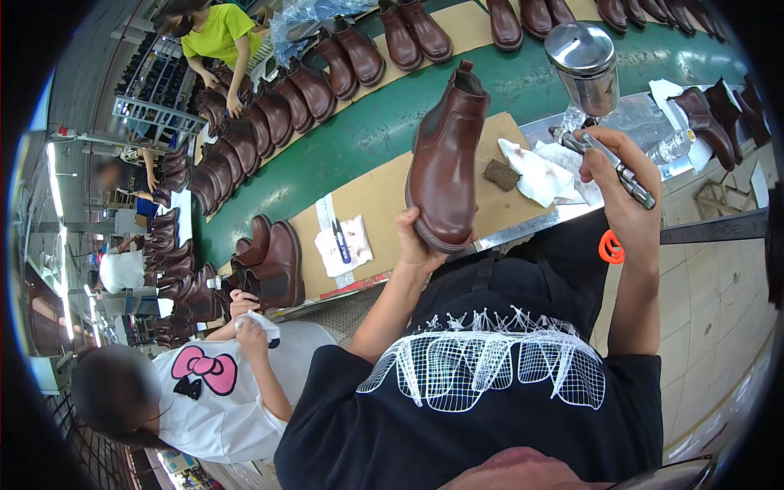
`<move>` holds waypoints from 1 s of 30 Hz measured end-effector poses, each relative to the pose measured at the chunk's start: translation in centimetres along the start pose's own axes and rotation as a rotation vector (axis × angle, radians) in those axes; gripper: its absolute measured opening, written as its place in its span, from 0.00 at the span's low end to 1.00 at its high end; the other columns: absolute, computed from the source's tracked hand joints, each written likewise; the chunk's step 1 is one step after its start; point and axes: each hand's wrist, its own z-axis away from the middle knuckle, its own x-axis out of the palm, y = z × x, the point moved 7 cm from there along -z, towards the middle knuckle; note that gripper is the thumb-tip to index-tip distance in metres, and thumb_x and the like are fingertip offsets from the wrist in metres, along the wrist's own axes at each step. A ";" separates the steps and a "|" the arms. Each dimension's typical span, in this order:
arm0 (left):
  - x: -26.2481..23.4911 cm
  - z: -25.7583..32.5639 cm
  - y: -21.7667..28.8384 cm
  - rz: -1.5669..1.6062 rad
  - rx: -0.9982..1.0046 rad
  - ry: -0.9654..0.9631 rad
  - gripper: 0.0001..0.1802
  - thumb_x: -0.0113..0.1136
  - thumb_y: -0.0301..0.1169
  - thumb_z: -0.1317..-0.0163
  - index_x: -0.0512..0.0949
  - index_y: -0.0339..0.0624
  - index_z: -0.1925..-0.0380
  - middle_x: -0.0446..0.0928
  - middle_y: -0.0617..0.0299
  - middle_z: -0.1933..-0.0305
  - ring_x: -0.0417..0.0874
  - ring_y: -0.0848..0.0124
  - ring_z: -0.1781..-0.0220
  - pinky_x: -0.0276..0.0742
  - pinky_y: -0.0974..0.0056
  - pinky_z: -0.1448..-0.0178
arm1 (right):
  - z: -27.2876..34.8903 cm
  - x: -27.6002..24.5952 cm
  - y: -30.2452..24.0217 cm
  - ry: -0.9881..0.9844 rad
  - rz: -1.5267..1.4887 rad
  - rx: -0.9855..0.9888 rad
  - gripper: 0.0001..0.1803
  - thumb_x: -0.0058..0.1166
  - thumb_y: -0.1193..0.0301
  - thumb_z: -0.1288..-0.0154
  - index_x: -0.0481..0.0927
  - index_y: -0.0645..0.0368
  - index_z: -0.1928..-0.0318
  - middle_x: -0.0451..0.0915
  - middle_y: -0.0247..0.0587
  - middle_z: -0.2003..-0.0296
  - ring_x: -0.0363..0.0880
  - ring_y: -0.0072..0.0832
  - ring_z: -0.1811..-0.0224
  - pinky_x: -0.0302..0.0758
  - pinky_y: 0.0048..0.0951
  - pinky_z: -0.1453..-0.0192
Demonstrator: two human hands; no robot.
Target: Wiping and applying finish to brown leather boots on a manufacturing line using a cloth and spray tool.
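Note:
My left hand (420, 245) grips a brown ankle boot (445, 155) by its toe end, with the shaft and pull tab pointing away from me. Held up on the right, a spray gun (608, 155) with a shiny metal cup (581, 65) is in my right hand (625, 175), fingers wrapped round its body. The gun is apart from the boot, to its right. Beneath them on the bench lie a white cloth (535, 173) with stains and a small brown sponge block (501, 175).
Pairs of brown boots (310, 90) line the green table's (359, 139) far side. A blue-handled tool (340, 242) rests on a stained cloth. A plastic bottle (674, 145) lies at right. On my left a co-worker (237, 376) wipes a boot; another person (220, 41) stands across.

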 end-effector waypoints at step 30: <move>-0.4 1.6 -1.8 0.726 -0.379 -0.283 0.40 0.54 0.63 0.35 0.67 0.40 0.37 0.70 0.53 0.62 0.66 0.78 0.82 0.62 0.72 0.78 | 1.3 3.1 -1.1 -0.079 -0.046 0.039 0.09 0.63 0.76 0.34 0.81 0.69 0.56 0.83 0.37 0.67 0.81 0.17 0.64 0.75 0.20 0.60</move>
